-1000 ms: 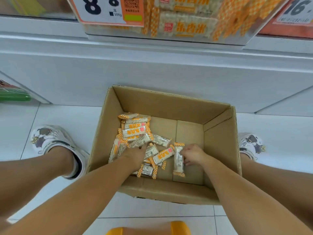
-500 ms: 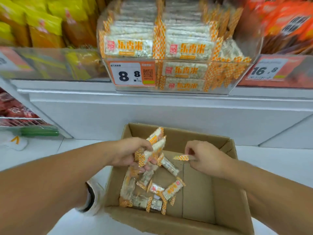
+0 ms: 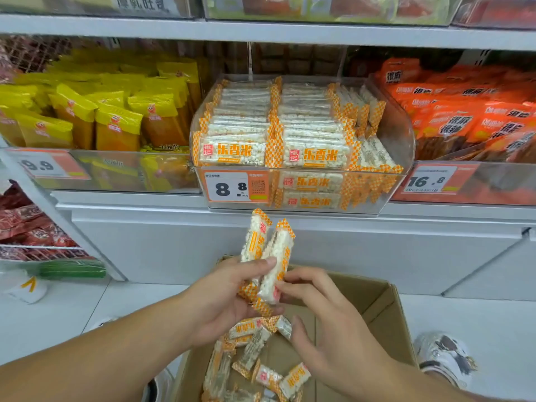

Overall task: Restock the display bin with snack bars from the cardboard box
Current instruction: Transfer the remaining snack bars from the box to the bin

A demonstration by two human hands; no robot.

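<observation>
Both hands have risen out of the cardboard box (image 3: 385,303) since half a second ago, and the single bar the right hand then pinched now stands against the pair in the left. At the fingers, the left thumb and fingertips (image 3: 265,264) are curled round the lower halves of the puffed-rice snack bars (image 3: 268,250), clamping them upright with the orange-checked ends pointing towards the shelf; two bars show plainly, and a third may sit behind them. The right hand's fingers (image 3: 295,285) touch the bottom end of the nearest bar, lightly bent as if squaring the bundle; whether they truly pinch it cannot be told. Outward, the left hand (image 3: 223,303) and right hand (image 3: 333,329) meet above the box's far edge, both forearms reaching in from below. Loose bars (image 3: 255,352) of the same kind remain scattered on the box floor beneath the hands.

Above, the clear display bin (image 3: 403,140) on the shelf holds tidy rows of the same bars, with a price tag (image 3: 236,187) reading 8.8 on its front.

The step in hand looks like gathering and aligning a handful before stocking. The next move probably calls for lifting the bundle over the bin's front wall and laying it flat, labels forward, to match the existing rows.
</observation>
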